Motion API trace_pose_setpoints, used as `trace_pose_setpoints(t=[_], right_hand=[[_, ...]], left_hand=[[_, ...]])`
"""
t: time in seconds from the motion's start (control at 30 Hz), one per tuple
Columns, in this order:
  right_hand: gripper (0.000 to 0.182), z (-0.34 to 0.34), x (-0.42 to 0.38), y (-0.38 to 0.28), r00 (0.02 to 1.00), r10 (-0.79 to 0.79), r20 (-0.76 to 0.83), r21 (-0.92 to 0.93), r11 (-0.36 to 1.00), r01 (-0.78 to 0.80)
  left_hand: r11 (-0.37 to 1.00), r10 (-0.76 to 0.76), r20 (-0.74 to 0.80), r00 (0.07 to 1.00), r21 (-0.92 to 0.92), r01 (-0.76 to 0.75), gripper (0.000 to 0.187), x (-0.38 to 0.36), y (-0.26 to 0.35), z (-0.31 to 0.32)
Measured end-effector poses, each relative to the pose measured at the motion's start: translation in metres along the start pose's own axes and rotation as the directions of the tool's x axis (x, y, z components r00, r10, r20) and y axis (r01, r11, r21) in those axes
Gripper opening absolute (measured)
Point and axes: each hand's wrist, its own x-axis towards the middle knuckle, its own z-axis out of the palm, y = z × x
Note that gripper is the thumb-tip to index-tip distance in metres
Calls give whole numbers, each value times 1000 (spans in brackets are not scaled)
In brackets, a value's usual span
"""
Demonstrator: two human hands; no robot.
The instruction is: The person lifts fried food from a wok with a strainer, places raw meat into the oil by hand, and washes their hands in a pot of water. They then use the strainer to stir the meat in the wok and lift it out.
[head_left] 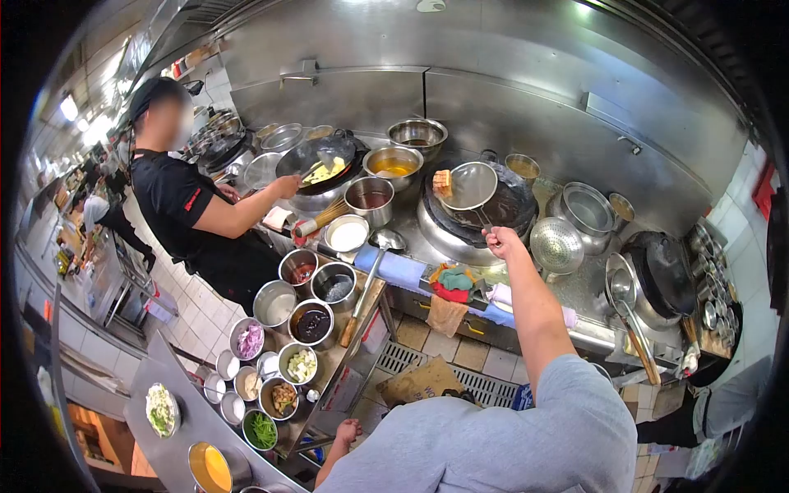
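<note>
My right hand is closed around the handle of a round mesh strainer, my arm stretched forward. The strainer is over a large dark wok on the stove. At its left rim shows an orange-brown ridged block, its kind unclear. My left hand hangs low by my side in a loose fist, near the shelf of ingredient pots, with nothing visible in it. Right of the wok lies a perforated metal skimmer. Folded cloths lie on the stove's front edge below my right forearm.
At left a co-worker stirs yellow food in another wok. Pots of sauce, chopped onion and greens crowd the side shelf. A ladle lies across its edge. Wooden-handled ladles rest at right.
</note>
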Motion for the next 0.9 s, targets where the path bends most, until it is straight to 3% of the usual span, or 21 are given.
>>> trace_pose_setpoints(t=[0.1, 0.2, 0.37, 0.4, 0.47, 0.53, 0.57, 0.63, 0.7, 0.73, 0.77, 0.8, 0.83, 0.87, 0.9], right_hand=[[6, -4, -6, 4, 996, 83, 10, 162, 983, -84], [6, -18, -5, -3, 986, 162, 26, 306, 938, -162], [3, -33, 12, -3, 995, 101, -27, 353, 932, -85], [6, -41, 21, -2, 995, 100, -3, 341, 935, -93], [11, -43, 18, -3, 995, 101, 22, 328, 939, -102], [27, -42, -5, -3, 999, 35, 27, 467, 883, -43], [40, -45, -18, 2, 988, 50, 146, 586, 800, -127], [47, -61, -44, 23, 979, -63, 192, 473, 880, -36], [53, -88, -88, 73, 860, -16, 510, 540, 784, -306], [54, -118, -95, 119, 804, 23, 594, 433, 833, -344], [54, -132, -137, 154, 798, 194, 570, 282, 866, -412], [51, -169, -159, 204, 834, 384, 397, 71, 893, -445], [43, -241, -149, 290, 331, 500, 800, 123, 404, -907], [37, -302, -150, 372, 797, 425, 429, 422, 686, -593], [32, -360, -152, 451, 976, 197, -96, 300, 940, -160]], left_hand=[[991, 1, -89, 996, 133, 11, 22, -28, 23, 3], [988, 125, 37, 991, 81, -128, 21, -23, 6, 23], [958, 96, -176, 980, 284, -43, 18, -44, 28, 47], [958, 98, -175, 980, 284, -45, 18, -44, 28, 48], [992, 83, -9, 996, 98, -82, 20, -29, 19, 42], [984, 145, 32, 989, 100, -148, 21, -21, 17, 40], [972, 203, 72, 976, 104, -210, 22, -20, 12, 37], [970, 167, 71, 983, 165, -177, 21, -10, 11, 32], [963, 128, 76, 989, 229, -143, 19, -11, 9, 27], [961, 86, 82, 993, 257, -104, 19, -9, 14, 26], [957, 43, 85, 995, 283, -65, 19, -9, 17, 24], [958, 38, 93, 995, 280, -63, 19, -9, 20, 24], [943, 35, 122, 992, 325, -73, 19, -9, 23, 23], [926, 32, 150, 988, 368, -86, 19, -9, 23, 22], [927, 28, 159, 987, 367, -85, 19, 2, 16, 20]])
